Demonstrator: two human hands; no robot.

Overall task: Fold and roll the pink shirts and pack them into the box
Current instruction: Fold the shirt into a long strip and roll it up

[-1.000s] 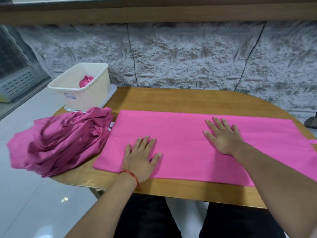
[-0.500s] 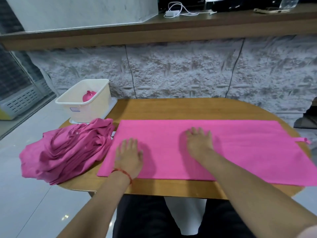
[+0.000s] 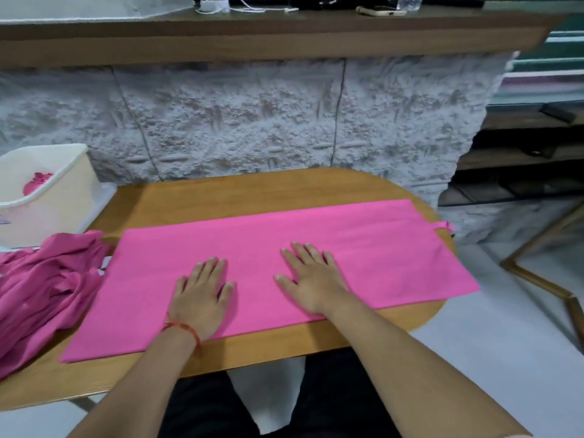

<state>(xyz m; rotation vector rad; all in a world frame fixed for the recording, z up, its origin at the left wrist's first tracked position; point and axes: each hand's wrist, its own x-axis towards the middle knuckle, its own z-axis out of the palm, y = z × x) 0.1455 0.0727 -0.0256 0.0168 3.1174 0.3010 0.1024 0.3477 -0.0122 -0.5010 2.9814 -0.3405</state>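
Wooden table (image 3: 252, 191), pink shirt (image 3: 373, 248), stone wall (image 3: 237, 121)

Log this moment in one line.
left hand: flat on folded shirt | right hand: flat on it | box: pink roll inside | pile: unfolded

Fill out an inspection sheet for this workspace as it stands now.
Surface: wooden table with a rounded end, bare at the far edge.
Job's things: folded pink shirt lies flat along the table; pile of pink shirts crumpled at its left end; cream box behind the pile, with a rolled pink shirt inside.
Clutter: small white item between pile and folded shirt, too small to identify.
Grips: left hand and right hand press flat on the folded shirt, fingers straight.
Cables: white cable on the shelf above.
Surroundings: stone-look wall behind the table; phone on the shelf.
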